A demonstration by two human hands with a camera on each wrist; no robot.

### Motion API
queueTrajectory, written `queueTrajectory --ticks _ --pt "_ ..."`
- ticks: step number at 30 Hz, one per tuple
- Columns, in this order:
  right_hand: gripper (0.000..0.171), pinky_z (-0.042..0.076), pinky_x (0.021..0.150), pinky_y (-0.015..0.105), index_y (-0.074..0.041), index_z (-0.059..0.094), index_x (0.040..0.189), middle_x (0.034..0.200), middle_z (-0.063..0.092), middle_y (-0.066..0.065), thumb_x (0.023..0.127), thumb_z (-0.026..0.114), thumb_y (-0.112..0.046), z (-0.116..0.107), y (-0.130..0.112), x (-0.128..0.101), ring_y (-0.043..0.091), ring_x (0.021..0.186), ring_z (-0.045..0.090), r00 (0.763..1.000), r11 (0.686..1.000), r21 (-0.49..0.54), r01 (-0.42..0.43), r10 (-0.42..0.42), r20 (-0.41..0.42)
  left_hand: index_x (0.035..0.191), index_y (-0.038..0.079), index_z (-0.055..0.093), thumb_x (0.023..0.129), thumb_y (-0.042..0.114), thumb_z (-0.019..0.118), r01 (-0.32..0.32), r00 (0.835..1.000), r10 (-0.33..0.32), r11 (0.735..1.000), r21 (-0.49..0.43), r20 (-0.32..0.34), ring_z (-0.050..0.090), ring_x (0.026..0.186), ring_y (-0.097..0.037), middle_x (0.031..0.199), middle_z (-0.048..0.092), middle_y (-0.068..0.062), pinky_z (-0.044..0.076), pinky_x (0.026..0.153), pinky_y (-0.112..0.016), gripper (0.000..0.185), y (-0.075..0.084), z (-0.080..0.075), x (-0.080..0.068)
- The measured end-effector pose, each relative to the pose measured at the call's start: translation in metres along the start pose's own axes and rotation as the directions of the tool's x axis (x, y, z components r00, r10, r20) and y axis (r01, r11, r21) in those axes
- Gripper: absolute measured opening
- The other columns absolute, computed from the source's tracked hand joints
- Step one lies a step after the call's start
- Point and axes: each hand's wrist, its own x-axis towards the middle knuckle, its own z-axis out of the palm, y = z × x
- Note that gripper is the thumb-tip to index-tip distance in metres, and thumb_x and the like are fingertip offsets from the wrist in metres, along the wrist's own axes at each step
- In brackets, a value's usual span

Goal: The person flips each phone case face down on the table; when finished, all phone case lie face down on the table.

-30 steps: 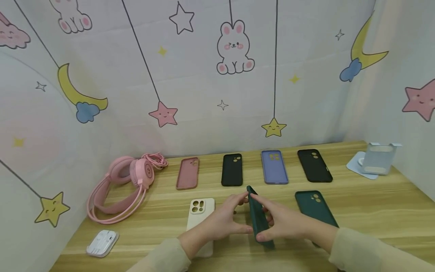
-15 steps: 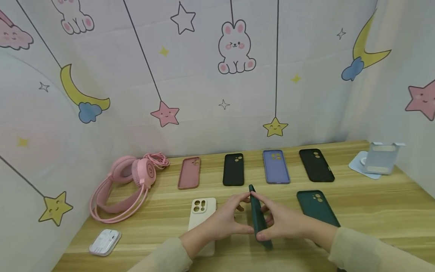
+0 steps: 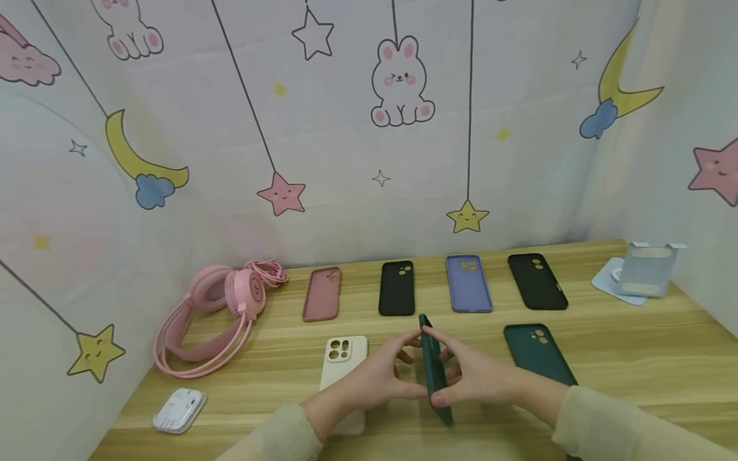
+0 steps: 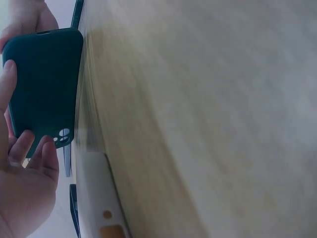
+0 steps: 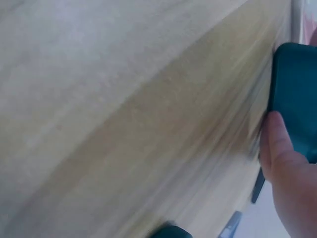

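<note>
While it stands on edge above the wooden desk [image 3: 634, 346], the dark green silicone phone case [image 3: 434, 371] sits between left hand [image 3: 377, 378] and right hand [image 3: 481, 378], both grips pinching its sides.

Head view looks forward and down across the long wooden table [image 3: 623, 346] to the far wall. Left wrist view sits close, skimming the tabletop beside the dark green silicone phone case [image 4: 44, 89]. Right wrist view, equally near, shares that case.

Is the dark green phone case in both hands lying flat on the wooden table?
No, the dark green phone case is held on edge between the left hand and right hand above the wooden table.
</note>
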Motion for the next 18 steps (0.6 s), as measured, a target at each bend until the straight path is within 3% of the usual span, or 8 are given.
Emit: queueTrajectory --ticks 11,18 --pt "0.105 0.048 0.085 0.047 -0.016 0.005 0.151 0.119 0.040 0.021 0.077 0.079 -0.022 -0.006 0.004 -0.005 0.033 0.105 0.057 1.000 1.000 0.020 0.019 -0.020 0.011 0.145 0.016 0.031 0.079 0.029 0.076 -0.019 0.999 0.018 0.999 0.045 0.027 0.047 0.114 -0.018 0.135 0.043 0.001 0.044 0.086 -0.030 0.081 0.003 0.005 0.005" --pt "0.101 0.049 0.070 0.032 -0.009 0.009 0.151 0.104 0.048 0.013 0.078 0.078 -0.022 -0.013 0.005 -0.013 0.024 0.084 0.056 0.998 0.997 -0.058 0.056 -0.057 -0.017 0.145 0.006 0.031 0.076 0.030 0.079 0.016 0.998 -0.024 0.993 0.119 0.060 0.050 0.102 -0.013 0.132 0.045 -0.005 0.044 0.085 -0.026 0.087 -0.002 0.010 0.008"
